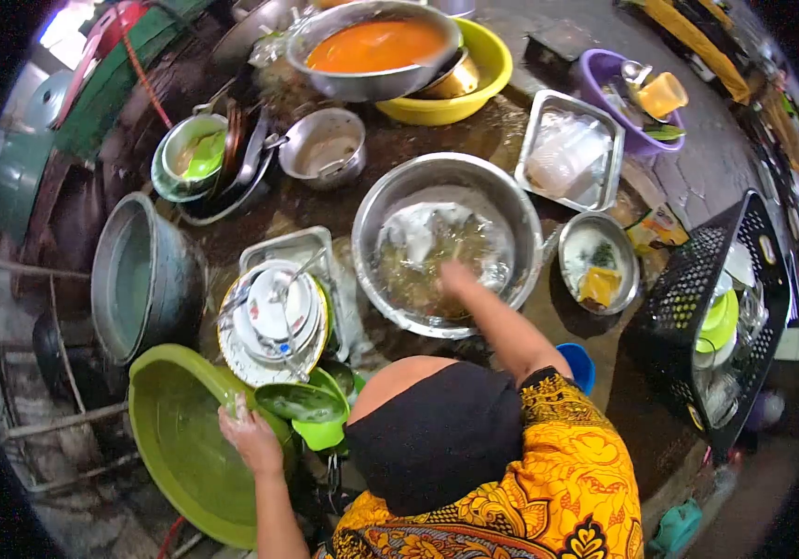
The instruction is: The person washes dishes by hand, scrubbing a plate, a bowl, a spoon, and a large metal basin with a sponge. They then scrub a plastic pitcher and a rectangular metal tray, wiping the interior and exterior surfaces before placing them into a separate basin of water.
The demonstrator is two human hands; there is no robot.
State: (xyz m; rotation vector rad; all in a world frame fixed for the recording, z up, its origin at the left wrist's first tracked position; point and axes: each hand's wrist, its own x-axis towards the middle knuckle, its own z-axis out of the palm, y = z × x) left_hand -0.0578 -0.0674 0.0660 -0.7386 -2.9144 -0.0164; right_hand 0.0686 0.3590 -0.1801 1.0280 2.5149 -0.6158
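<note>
Seen from above, my right hand (456,279) reaches into a large steel basin (369,289) of cloudy water with white suds. Its fingers are blurred and partly under the water, so what they hold, if anything, is hidden. My left hand (250,436), with foam on it, is at the inner right rim of a wide green tub (162,447); its fingers are stretched out and nothing shows in them. Just right of that hand sit green bowls (323,431) with soapy water. A stack of plates (236,349) with spoons on top stands behind them.
Toward the back are an orange-filled pot (353,84), a yellow tub (488,84), a saucepan (348,154) and a purple basin (642,140). A black crate (688,307) of dishes stands right, near a steel bowl (572,270). A grey tub (125,270) stands left.
</note>
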